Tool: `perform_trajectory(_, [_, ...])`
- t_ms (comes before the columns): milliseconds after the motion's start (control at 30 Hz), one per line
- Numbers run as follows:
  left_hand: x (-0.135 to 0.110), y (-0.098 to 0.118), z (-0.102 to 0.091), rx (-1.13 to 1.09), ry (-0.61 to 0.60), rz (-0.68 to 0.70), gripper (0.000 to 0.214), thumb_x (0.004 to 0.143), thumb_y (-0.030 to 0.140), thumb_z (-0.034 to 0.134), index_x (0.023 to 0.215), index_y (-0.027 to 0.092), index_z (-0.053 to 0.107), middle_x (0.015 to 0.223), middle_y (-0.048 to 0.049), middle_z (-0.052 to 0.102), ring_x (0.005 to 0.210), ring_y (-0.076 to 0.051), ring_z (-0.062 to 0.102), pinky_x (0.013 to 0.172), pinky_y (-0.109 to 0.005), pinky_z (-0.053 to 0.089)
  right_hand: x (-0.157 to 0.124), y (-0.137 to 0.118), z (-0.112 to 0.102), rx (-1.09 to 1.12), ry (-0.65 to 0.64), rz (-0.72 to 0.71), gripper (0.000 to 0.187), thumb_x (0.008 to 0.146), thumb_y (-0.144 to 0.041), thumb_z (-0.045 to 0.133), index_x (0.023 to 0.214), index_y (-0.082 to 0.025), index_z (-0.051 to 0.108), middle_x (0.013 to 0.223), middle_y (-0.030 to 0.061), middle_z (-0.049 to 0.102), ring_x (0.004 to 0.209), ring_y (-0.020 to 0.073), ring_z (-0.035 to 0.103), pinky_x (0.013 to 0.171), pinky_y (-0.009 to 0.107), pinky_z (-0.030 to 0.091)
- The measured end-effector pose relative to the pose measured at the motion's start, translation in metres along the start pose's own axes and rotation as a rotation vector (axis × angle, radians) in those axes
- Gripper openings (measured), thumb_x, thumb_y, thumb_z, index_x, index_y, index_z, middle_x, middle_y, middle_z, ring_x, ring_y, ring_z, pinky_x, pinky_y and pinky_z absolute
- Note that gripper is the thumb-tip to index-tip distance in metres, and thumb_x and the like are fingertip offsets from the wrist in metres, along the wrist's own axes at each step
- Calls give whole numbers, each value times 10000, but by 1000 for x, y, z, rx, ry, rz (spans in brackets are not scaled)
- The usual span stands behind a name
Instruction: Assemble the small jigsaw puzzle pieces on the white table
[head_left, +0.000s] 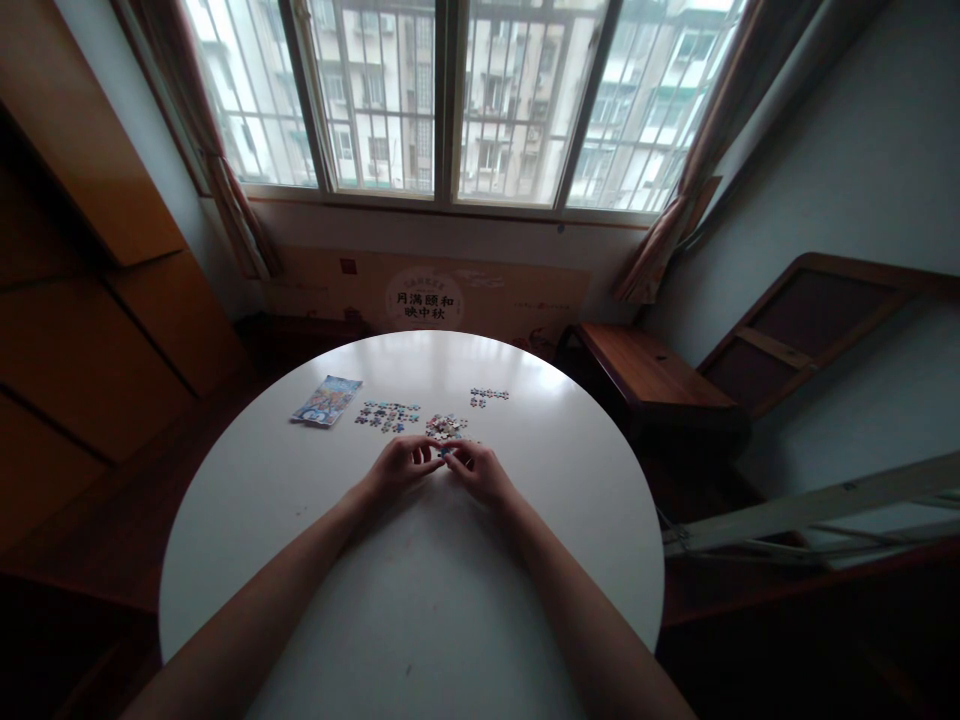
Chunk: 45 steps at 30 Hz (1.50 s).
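Note:
My left hand (406, 462) and my right hand (477, 470) meet over the middle of the round white table. Between their fingertips is a small blue jigsaw puzzle piece (444, 452), pinched from both sides. Just beyond the fingers lies a heap of loose puzzle pieces (446, 426). Left of the heap, more pieces (386, 413) are spread in rough rows. A short row of pieces (489, 395) sits farther back on the right. The picture sheet or packet (327, 401), bright and mostly blue, lies at the far left.
The white table (315, 600) has a curved edge all round. Behind it stand a printed cardboard panel (495, 290) and a barred window. A low wooden bench (645, 368) is at the right, wooden cabinets (90, 370) at the left.

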<state>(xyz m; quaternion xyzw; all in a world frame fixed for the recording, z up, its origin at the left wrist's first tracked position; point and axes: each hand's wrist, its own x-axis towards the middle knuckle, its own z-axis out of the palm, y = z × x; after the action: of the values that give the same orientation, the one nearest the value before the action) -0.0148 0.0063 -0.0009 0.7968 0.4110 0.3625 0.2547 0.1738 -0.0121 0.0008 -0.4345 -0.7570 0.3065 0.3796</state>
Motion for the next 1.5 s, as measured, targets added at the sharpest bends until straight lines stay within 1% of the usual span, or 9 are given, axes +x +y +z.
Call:
perform_trajectory(267, [0, -2, 1, -23, 9, -7, 230, 754, 295, 665, 921, 139, 694, 586, 20, 587, 482, -56, 460, 476, -156, 387, 1, -1, 1, 6, 36, 25, 278, 834, -280, 531, 1052, -147, 639, 673, 12, 628, 561, 110, 524, 562, 213, 404])
perform_trajectory(600, [0, -3, 0, -16, 0, -6, 246, 760, 295, 659, 947, 139, 692, 582, 20, 585, 485, -58, 463, 486, -159, 392, 0, -2, 1, 18, 30, 19, 248, 830, -281, 531, 998, -146, 653, 663, 9, 620, 553, 105, 513, 553, 206, 395])
perform_trajectory(867, [0, 0, 0, -26, 10, -38, 274, 768, 332, 647, 960, 141, 685, 596, 19, 585, 500, -63, 468, 492, -162, 395, 0, -4, 0, -12, 32, 17, 232, 819, -248, 531, 981, -135, 651, 625, -5, 583, 542, 99, 497, 550, 200, 384])
perform_trajectory(1300, [0, -2, 0, -24, -5, -27, 307, 767, 313, 651, 1025, 149, 670, 602, 21, 591, 499, -63, 469, 495, -162, 397, 0, 2, 1, -13, 31, 7, 251, 810, -241, 532, 1009, -142, 649, 660, 1, 605, 561, 102, 508, 569, 205, 394])
perform_trajectory(1500, [0, 0, 0, -28, -6, -16, 291, 769, 325, 648, 995, 146, 682, 603, 17, 590, 496, -62, 470, 484, -161, 393, 0, -2, 0, -27, 25, 2, 241, 808, -235, 531, 992, -143, 658, 654, 2, 605, 561, 103, 509, 566, 203, 389])
